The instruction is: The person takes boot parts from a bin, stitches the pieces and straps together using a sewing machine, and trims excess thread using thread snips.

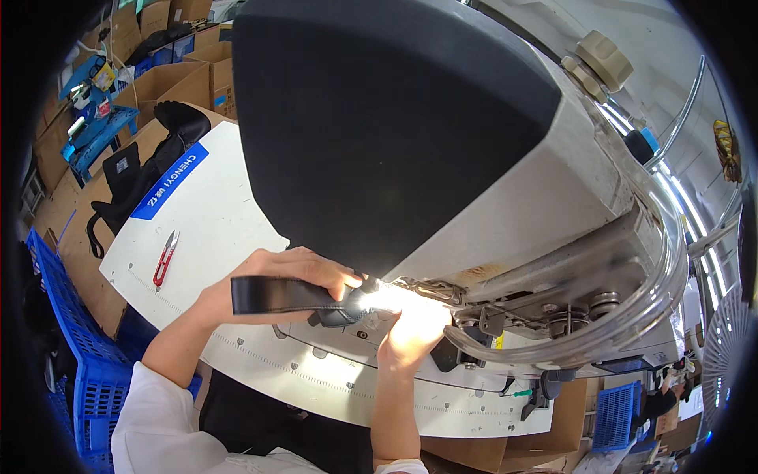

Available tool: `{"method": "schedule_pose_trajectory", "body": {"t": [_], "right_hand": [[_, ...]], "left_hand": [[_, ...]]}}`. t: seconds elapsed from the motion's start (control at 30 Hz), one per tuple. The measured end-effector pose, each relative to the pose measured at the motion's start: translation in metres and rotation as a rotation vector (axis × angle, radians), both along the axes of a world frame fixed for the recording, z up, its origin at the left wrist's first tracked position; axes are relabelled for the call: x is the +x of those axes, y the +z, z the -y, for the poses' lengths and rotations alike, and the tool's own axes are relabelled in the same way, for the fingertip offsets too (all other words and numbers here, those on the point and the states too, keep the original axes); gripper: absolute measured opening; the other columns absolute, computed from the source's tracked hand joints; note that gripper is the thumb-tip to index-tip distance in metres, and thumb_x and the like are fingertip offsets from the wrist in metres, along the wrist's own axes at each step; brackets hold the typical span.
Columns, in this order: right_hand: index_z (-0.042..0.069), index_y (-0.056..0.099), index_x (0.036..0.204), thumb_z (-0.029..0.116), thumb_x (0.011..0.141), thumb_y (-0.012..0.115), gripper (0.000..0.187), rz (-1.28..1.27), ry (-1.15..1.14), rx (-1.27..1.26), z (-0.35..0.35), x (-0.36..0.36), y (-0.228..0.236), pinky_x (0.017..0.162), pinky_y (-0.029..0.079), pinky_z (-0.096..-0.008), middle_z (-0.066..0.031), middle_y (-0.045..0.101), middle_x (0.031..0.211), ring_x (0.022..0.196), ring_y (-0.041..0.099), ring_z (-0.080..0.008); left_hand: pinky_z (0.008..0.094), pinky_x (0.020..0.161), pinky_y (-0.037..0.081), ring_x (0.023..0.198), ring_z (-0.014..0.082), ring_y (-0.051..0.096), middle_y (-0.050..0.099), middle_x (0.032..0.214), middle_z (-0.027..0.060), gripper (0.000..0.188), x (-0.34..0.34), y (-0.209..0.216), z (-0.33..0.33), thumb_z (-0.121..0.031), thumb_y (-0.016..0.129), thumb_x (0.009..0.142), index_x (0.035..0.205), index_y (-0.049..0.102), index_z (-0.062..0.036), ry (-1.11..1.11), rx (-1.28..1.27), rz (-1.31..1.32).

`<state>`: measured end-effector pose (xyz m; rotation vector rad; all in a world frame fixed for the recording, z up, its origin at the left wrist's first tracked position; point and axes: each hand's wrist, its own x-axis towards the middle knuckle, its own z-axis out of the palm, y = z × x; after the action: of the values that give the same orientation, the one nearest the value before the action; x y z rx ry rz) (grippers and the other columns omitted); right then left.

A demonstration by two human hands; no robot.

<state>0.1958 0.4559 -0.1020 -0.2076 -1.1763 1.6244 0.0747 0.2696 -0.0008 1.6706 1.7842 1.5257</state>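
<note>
A black, leather-like strap piece (272, 297), with a smooth looped band, lies beneath the head of a large sewing machine (505, 229). My left hand (296, 267) is closed around its far side, the thumb and fingers pressing it near the needle area. Just to the right, my right hand (414, 328) reaches in beside the same spot. Strong lamp light washes out its fingers, so their grip does not show. The needle and the strap's right end are lost in the glare and behind the machine head.
Red-handled thread snips (165, 259) lie on the white tabletop (213, 245). Black sewn pieces (142, 170) rest at the far left. A blue crate (99, 355) stands left of me; cardboard boxes (170, 83) fill the back left. A clear curved guard (667, 268) surrounds the machine's right side.
</note>
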Motion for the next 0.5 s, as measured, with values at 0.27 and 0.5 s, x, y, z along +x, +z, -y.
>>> {"method": "schedule_pose_trajectory", "body": {"t": [0.27,0.5], "right_hand": [[0.004,0.050,0.073,-0.002,0.086,0.053,0.016,0.011,0.037,0.057,-0.009,0.005,-0.004,0.058,0.042,-0.0226,0.0002,0.050,0.070,0.063,0.049,-0.0085],[0.004,0.049,0.077,-0.004,0.086,0.053,0.013,0.110,-0.009,0.033,-0.013,0.007,-0.012,0.060,0.043,-0.0232,-0.0018,0.052,0.076,0.066,0.051,-0.0093]], "left_hand": [[0.0346,0.087,0.052,0.097,0.0264,0.067,0.070,0.110,0.0086,0.036,-0.009,-0.003,-0.005,-0.002,0.069,0.064,0.099,0.068,-0.0079,-0.039,0.057,-0.023],[0.0346,0.089,0.052,0.094,0.0261,0.068,0.071,0.104,0.0121,0.040,-0.012,-0.010,-0.006,-0.001,0.068,0.064,0.104,0.069,-0.0056,-0.071,0.048,0.104]]}}
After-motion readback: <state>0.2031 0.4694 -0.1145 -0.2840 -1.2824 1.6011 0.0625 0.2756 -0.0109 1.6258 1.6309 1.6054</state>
